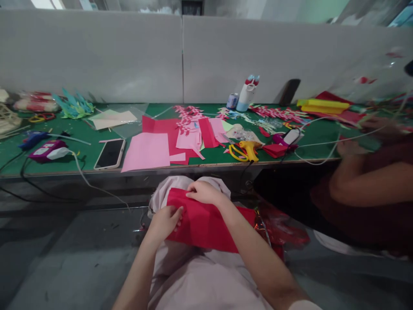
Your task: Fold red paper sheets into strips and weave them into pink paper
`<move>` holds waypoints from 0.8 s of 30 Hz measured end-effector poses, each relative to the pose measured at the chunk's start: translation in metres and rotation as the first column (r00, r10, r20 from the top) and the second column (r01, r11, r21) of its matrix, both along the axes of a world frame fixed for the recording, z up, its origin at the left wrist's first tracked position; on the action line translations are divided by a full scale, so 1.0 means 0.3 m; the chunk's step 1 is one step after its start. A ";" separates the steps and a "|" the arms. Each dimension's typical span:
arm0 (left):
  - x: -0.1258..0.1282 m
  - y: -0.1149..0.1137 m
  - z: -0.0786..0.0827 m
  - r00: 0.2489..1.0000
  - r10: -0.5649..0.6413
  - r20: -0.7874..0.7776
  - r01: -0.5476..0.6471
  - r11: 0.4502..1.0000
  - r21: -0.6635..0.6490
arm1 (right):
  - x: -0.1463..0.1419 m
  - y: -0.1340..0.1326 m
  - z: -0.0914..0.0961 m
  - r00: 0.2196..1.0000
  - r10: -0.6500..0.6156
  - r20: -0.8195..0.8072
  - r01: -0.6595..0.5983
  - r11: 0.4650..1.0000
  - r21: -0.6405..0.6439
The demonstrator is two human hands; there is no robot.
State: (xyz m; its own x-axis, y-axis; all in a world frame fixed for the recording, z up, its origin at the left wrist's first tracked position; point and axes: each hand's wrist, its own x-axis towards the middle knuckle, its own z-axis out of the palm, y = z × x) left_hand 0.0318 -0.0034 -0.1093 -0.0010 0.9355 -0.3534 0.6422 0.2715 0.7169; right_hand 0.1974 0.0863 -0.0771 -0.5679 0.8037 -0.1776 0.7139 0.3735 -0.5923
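Observation:
A wide sheet of red paper (206, 226) lies across my lap, creased and reaching right past my forearm. My left hand (167, 223) grips its left part, thumb on top and fingers curled against it. At the sheet's upper edge, my right hand (203, 192) pinches the paper between thumb and fingers. Part of the sheet is hidden under my right forearm. On the table edge ahead lie a pink paper sheet (146, 150) and a larger red sheet (150, 125) partly beneath it.
A phone (110, 154), a yellow glue gun (250, 150) and a purple plug (48, 150) with cables lie along the green table (135, 114). A white bottle (247, 95) stands by the grey partition (97, 56). At right sits another person (364, 189), hands blurred over the table.

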 end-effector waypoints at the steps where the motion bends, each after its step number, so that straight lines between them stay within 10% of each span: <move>1: 0.001 -0.003 0.002 1.000 0.009 0.006 -0.009 1.000 0.004 | 0.007 -0.005 0.006 0.999 0.018 -0.027 -0.018 1.000 -0.009; 8: 0.000 -0.027 0.114 0.986 0.167 0.022 -0.168 0.967 0.190 | 0.030 -0.075 0.133 0.906 -0.098 -0.411 0.076 0.995 -0.068; 15: 0.033 -0.018 0.247 0.737 0.067 0.672 -0.382 0.863 0.332 | 0.001 -0.151 0.291 0.742 -0.152 -0.653 0.042 0.983 -0.181; 20: 0.055 0.043 0.301 0.583 -0.008 0.813 -0.445 0.834 0.327 | -0.021 -0.135 0.371 0.833 0.000 -0.553 0.073 0.991 0.111; 24: 0.042 0.150 0.314 0.585 -0.026 0.811 -0.413 0.851 0.325 | -0.064 -0.012 0.418 0.927 -0.065 -0.370 0.218 0.895 0.389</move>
